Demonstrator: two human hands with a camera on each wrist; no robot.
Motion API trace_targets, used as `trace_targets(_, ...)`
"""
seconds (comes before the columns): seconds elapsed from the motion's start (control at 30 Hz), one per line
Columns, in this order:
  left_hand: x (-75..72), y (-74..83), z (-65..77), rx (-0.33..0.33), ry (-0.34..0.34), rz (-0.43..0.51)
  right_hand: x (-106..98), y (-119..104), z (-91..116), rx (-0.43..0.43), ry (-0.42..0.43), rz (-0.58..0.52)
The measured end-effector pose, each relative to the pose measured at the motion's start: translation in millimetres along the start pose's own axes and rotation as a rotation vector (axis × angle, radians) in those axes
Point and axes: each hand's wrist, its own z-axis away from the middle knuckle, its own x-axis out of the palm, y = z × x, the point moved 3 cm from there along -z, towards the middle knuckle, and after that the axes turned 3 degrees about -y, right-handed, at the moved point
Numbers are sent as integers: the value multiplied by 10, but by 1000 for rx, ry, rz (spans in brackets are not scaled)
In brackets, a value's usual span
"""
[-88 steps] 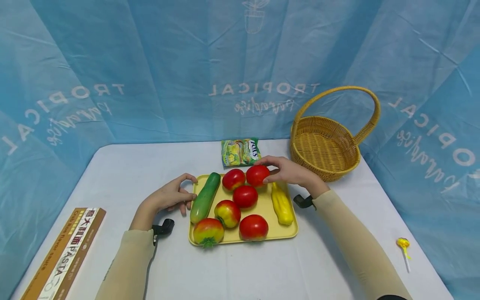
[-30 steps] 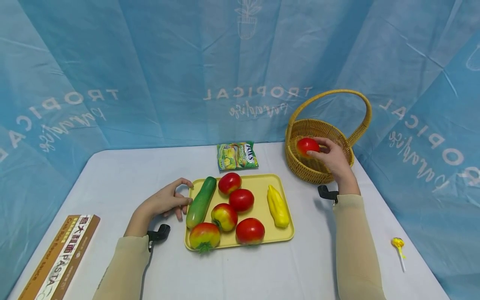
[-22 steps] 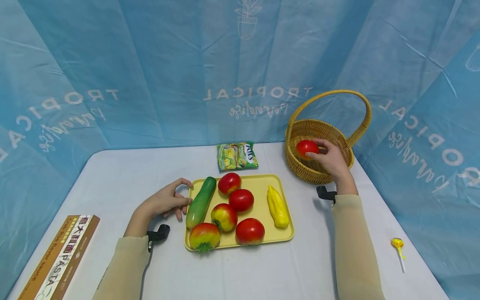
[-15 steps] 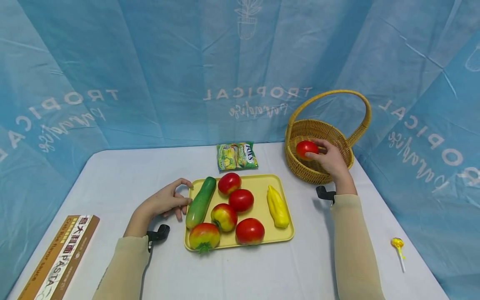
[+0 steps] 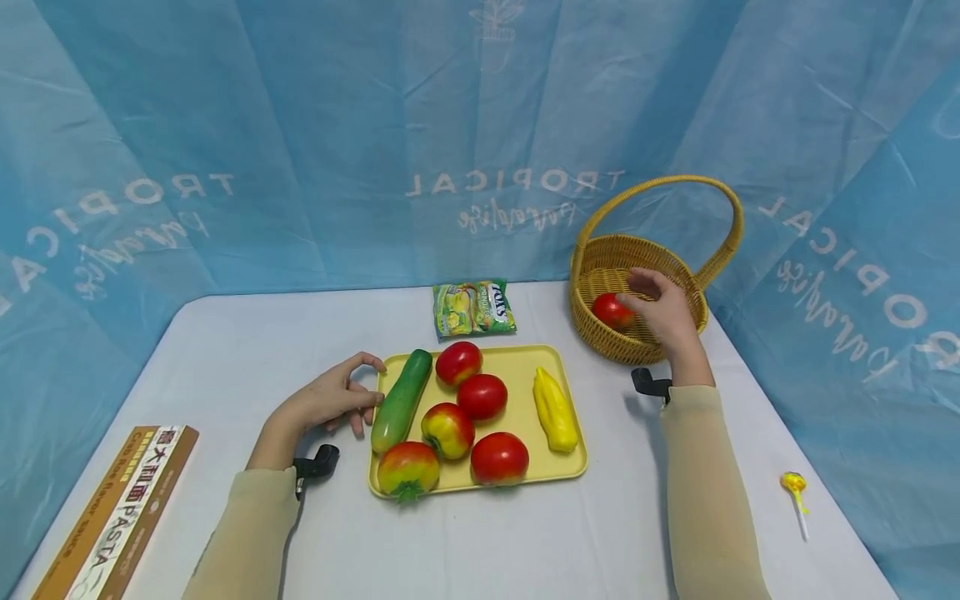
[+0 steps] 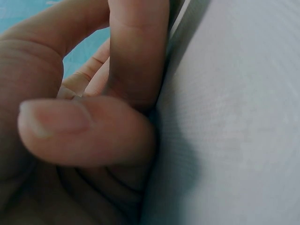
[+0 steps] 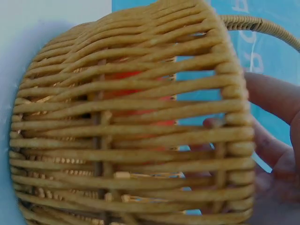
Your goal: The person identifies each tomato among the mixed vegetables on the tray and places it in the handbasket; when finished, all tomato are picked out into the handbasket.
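Note:
In the head view a red, tomato-like toy fruit (image 5: 612,311) lies inside the wicker basket (image 5: 636,354). My right hand (image 5: 666,310) hovers over the basket's near right side, fingers spread a little from the fruit and holding nothing. Through the weave in the right wrist view, the fruit (image 7: 136,93) shows only in part. My left hand (image 5: 326,400) rests at the left edge of the yellow tray (image 5: 525,467), thumb and index finger touching its rim apart from each other. Beside those fingers lies a green cucumber-like vegetable (image 5: 402,402).
Several red or red-yellow toy fruits (image 5: 482,397) and a yellow, knobbly long vegetable (image 5: 556,411) lie on the tray. Behind it is a green candy packet (image 5: 473,308). A pasta box (image 5: 116,512) lies at far left, a lollipop (image 5: 795,500) at far right. A blue curtain hangs behind.
My right hand has carried the red fruit from the tray's back to the basket and let go of it; the fruit has sunk lower inside. The left hand has stayed at the tray.

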Motion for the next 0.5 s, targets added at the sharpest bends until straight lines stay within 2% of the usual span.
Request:
trace_targets(0.23, -24, 10, 14, -9, 7, -7, 39, -310, 104, -98, 8, -96)
trace_targets(0.37, -15, -2, 15, -14, 3, 1, 165, -534, 212, -170, -58, -126)
trace_targets(0.5, -1, -14, 2, -2, -4, 8, 388, -724, 294, -245, -167, -173)
